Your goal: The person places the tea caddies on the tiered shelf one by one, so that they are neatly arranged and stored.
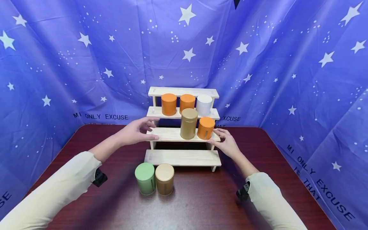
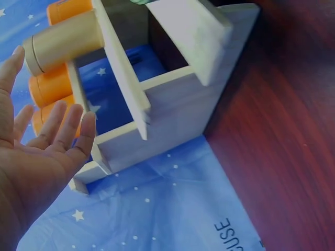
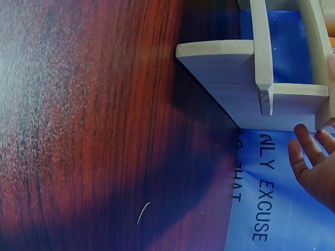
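On a four-step wooden stand [image 1: 164, 135], an orange tin [image 1: 205, 128] sits at the right end of the second step up, beside a tall gold tin [image 1: 188, 124]. My right hand [image 1: 227, 143] is at that orange tin's right side, thumb and fingertips close to it and the step's end. Its spread fingers show in the right wrist view past the stand's side panel [image 3: 214, 78]. At the same step's left end is my left hand [image 1: 137, 131], thumb and fingers apart with nothing between them. In the left wrist view its palm [image 2: 36, 172] faces the camera.
Two orange tins [image 1: 168, 104] and a white tin [image 1: 204, 105] occupy the step above. A green tin [image 1: 145, 179] and a short gold tin [image 1: 164, 179] stand on the dark red table [image 1: 195, 204] before the stand. Blue star-patterned cloth [image 1: 120, 48] hangs behind and at both sides.
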Demonstrator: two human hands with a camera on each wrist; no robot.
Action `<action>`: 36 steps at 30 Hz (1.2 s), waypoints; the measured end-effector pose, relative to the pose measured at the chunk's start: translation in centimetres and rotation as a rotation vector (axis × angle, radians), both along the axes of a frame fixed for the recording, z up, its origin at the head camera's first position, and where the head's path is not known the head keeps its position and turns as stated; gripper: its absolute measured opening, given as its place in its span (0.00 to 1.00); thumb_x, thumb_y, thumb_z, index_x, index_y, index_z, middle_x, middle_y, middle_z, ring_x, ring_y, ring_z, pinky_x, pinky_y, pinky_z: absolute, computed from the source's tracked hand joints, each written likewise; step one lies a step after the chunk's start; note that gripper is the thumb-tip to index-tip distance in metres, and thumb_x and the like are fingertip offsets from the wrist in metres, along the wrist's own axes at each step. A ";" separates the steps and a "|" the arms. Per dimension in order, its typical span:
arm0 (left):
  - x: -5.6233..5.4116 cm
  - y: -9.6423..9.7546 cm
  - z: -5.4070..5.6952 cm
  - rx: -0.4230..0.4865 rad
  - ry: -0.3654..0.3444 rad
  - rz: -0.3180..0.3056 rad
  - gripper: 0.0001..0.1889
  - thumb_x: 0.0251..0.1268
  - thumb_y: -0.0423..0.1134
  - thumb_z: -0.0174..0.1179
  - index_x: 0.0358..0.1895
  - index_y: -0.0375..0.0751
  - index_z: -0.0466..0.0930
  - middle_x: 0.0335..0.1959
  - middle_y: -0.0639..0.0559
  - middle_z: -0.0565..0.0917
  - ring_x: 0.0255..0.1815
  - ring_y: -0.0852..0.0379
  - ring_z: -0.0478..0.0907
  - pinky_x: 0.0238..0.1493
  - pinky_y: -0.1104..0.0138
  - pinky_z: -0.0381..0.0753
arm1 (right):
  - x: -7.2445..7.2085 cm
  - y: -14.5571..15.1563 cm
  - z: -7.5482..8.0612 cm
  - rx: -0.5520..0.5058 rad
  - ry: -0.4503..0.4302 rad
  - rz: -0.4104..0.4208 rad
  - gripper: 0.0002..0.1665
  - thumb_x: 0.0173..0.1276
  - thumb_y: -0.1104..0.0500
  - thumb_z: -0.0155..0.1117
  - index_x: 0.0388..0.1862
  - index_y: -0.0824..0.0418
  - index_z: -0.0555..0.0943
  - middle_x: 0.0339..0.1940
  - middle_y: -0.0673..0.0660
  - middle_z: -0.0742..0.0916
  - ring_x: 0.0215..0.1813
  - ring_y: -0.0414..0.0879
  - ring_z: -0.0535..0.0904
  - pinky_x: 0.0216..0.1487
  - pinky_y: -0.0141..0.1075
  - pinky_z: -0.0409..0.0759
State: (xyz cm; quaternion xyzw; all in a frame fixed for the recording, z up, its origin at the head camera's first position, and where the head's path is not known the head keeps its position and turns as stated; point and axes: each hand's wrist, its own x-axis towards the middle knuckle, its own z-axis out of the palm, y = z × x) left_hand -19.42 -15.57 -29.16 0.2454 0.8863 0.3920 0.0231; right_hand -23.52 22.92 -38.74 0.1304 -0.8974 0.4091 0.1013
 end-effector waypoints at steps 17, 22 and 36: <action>3.1 -2.1 -3.7 0.020 -0.045 -0.053 0.32 0.50 0.48 0.70 0.60 0.44 0.71 0.49 0.42 0.80 0.52 0.42 0.78 0.50 0.57 0.80 | 0.0 -0.1 0.1 0.010 0.025 -0.002 0.40 0.51 0.48 0.74 0.63 0.59 0.73 0.65 0.62 0.73 0.65 0.56 0.67 0.60 0.51 0.70; 4.0 -2.4 -4.8 0.039 -0.095 -0.082 0.31 0.50 0.47 0.70 0.58 0.43 0.72 0.49 0.38 0.80 0.51 0.41 0.78 0.48 0.58 0.81 | 0.2 -0.2 0.1 0.005 0.030 0.003 0.40 0.51 0.49 0.74 0.63 0.59 0.74 0.65 0.63 0.73 0.65 0.55 0.67 0.59 0.50 0.70; 5.9 -2.8 -6.7 0.029 -0.135 -0.158 0.33 0.48 0.48 0.71 0.57 0.35 0.73 0.52 0.40 0.80 0.51 0.50 0.78 0.48 0.67 0.81 | 0.0 -0.1 0.0 0.020 0.023 -0.001 0.41 0.52 0.48 0.74 0.64 0.59 0.73 0.66 0.63 0.72 0.66 0.56 0.66 0.61 0.51 0.69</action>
